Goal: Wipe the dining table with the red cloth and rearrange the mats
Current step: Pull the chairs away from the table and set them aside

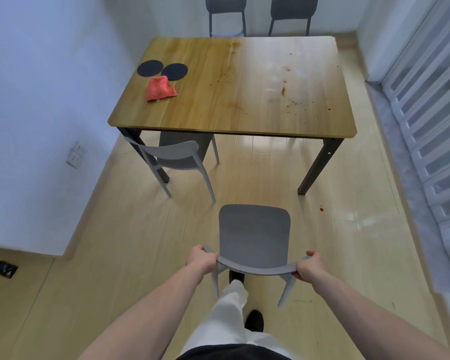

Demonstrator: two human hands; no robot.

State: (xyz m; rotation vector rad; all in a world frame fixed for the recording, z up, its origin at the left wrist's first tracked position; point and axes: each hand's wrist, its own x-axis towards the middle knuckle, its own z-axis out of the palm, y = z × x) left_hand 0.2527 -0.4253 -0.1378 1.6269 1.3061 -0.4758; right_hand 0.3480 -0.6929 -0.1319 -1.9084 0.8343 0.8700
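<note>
The wooden dining table [257, 81] stands ahead, speckled with brown stains on its right half. A crumpled red cloth [160, 89] lies near its left edge, just in front of two round black mats [150, 68] [175, 71] that sit side by side. Well short of the table, a grey chair [253, 235] stands on the floor in front of me. My left hand [202, 259] grips the left end of its curved backrest and my right hand [308, 266] grips the right end.
A second grey chair [178, 154] is tucked under the table's near left side. Two dark chairs [226, 11] [291, 11] stand against the far wall. A white wall runs on the left, sliding doors [426, 100] on the right. A small stain [321, 209] marks the floor.
</note>
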